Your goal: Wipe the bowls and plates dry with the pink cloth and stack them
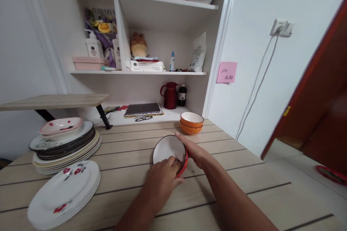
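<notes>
A bowl [166, 148], white inside and red outside with a dark rim, is tilted on its side over the wooden table, its opening facing left and toward me. My left hand [167, 171] grips its near edge, fingers inside and thumb on the red outer wall. Around the far right side of the rim closes my right hand [191, 148], its fingers mostly hidden behind the bowl. Whether a second bowl is nested with it, I cannot tell. Just beyond my right hand stand two stacked orange bowls [191, 124], white inside.
At left are a stack of white plates with red flowers [67, 191], and a taller pile of plates [66, 148] topped by a pink-patterned dish [61, 126]. A raised wooden shelf [56, 101] overhangs behind them. A red jug [170, 95] and a laptop [143, 108] sit at the back.
</notes>
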The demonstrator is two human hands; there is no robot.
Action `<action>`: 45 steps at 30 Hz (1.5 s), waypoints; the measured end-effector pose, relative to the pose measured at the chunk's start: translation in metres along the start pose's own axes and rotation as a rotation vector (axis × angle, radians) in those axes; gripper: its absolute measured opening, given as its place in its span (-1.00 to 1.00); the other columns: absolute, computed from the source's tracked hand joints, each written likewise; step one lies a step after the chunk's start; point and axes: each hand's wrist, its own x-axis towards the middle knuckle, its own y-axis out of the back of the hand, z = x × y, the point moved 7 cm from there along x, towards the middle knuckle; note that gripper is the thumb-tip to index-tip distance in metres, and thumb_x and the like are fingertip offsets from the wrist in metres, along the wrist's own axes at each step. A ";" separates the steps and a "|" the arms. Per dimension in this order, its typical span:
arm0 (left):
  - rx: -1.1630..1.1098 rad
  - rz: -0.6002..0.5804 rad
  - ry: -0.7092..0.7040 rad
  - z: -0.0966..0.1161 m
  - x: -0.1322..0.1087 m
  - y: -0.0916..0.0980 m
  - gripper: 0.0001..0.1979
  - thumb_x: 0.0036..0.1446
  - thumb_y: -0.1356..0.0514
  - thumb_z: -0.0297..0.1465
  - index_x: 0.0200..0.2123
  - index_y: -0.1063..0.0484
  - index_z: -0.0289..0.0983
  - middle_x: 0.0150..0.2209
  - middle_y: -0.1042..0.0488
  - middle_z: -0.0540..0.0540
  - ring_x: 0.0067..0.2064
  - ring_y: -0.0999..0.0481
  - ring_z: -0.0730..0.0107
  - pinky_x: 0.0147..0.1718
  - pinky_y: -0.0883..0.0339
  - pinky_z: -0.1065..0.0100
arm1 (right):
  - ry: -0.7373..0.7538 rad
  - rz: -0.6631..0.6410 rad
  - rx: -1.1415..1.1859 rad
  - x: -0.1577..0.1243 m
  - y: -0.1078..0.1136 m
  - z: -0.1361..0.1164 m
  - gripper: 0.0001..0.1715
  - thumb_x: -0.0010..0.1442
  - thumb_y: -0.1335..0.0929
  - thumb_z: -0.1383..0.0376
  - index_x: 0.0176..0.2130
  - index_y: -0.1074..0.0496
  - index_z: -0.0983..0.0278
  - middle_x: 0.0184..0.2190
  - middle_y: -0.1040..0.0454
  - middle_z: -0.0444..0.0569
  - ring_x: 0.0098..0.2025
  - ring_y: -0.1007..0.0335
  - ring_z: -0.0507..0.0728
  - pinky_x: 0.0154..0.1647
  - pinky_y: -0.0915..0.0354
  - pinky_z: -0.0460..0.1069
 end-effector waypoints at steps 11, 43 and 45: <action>-0.189 0.224 0.294 -0.026 -0.002 0.009 -0.51 0.20 -0.05 -0.48 0.22 -0.26 -0.22 0.12 -0.42 -0.26 0.11 -0.46 0.01 0.03 -0.33 0.13 | 0.173 -0.082 0.211 -0.009 -0.057 0.003 -0.01 0.02 -0.50 0.14 0.32 -0.08 -0.01 0.12 -0.39 -0.03 0.04 -0.38 0.21 0.09 -0.25 0.10; -0.181 0.158 0.288 -0.026 0.000 0.001 -0.63 0.19 -0.15 -0.47 0.06 -0.41 -0.14 0.04 -0.46 -0.10 0.01 -0.48 0.24 -0.01 -0.31 0.31 | 0.213 -0.202 0.388 0.000 -0.041 -0.001 -0.10 0.14 -0.39 -0.10 0.33 -0.06 0.04 0.00 -0.47 0.01 -0.10 -0.45 0.21 -0.08 -0.31 0.08; -0.192 0.164 0.315 -0.028 -0.001 0.002 -0.60 0.18 -0.13 -0.49 0.08 -0.40 -0.13 0.03 -0.46 -0.10 0.02 -0.48 0.23 0.00 -0.30 0.32 | 0.213 -0.137 0.300 0.000 -0.046 0.003 -0.08 0.09 -0.45 0.01 0.32 -0.07 0.05 -0.12 -0.48 -0.04 -0.25 -0.42 0.14 -0.22 -0.30 0.02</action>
